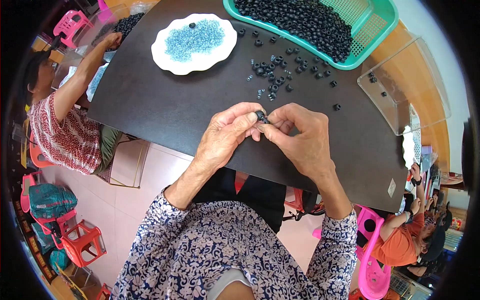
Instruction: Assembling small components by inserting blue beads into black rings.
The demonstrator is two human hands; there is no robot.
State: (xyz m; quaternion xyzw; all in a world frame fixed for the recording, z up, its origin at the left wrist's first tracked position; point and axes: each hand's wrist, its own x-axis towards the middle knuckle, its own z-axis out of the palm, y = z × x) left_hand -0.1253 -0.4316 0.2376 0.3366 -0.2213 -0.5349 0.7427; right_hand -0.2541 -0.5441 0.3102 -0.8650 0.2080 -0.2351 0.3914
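Observation:
In front of my chest, over the table's near edge, both hands meet at the fingertips. My left hand is closed, thumb and fingers pinching a small black cord lock piece. From the other side, my right hand pinches a tiny dark part against that piece; the fingers partly hide it. Just beyond my hands lies a loose group of black cord lock pieces. Small metal springs are scattered among them.
A white scalloped plate holds a heap of springs and one black piece. The green basket at the back holds many black pieces. A clear plastic bin stands at right. Co-workers sit left and right. Red stools stand lower left.

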